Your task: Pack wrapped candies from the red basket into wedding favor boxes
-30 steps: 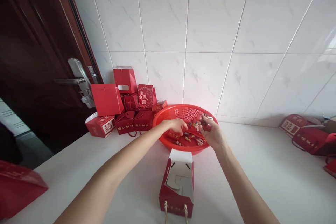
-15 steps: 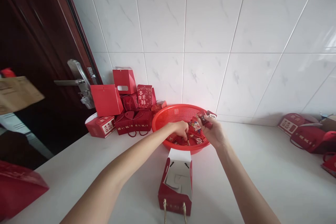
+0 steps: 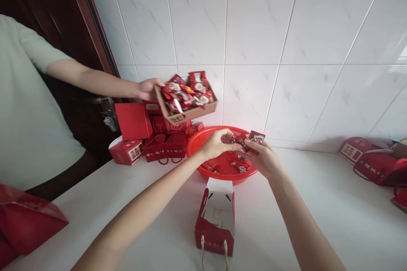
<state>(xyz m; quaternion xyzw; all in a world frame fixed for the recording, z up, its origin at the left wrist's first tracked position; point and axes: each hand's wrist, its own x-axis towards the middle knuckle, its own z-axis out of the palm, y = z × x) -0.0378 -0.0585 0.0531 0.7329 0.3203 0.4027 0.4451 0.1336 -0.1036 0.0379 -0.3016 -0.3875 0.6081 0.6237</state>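
Observation:
Above the red plastic basket (image 3: pixel 194 159), my right hand (image 3: pixel 263 156) grips red wrapped candies (image 3: pixel 256 137) between thumb and fingers. My left hand (image 3: pixel 219 144) meets it there, its fingers closed around another red wrapped candy (image 3: pixel 228 139) that is partly hidden. A few more wrapped candies (image 3: pixel 240 167) lie in the basket below. In front of the basket stands a dark red gift box (image 3: pixel 214 237), its lid up, its white inside showing and two rope handles hanging at the front.
At the left, another person's hand (image 3: pixel 149 89) holds a cardboard box (image 3: pixel 193 113) full of red wrapped candies near the basket. Several red gift boxes (image 3: pixel 133 120) are stacked by the door. More red boxes (image 3: pixel 370 165) stand far right; another (image 3: pixel 34 224) is at the lower left.
My left hand has risen out of the basket with a candy and come close to my right hand. Another person has come in from the left, holding out a cardboard box of candies.

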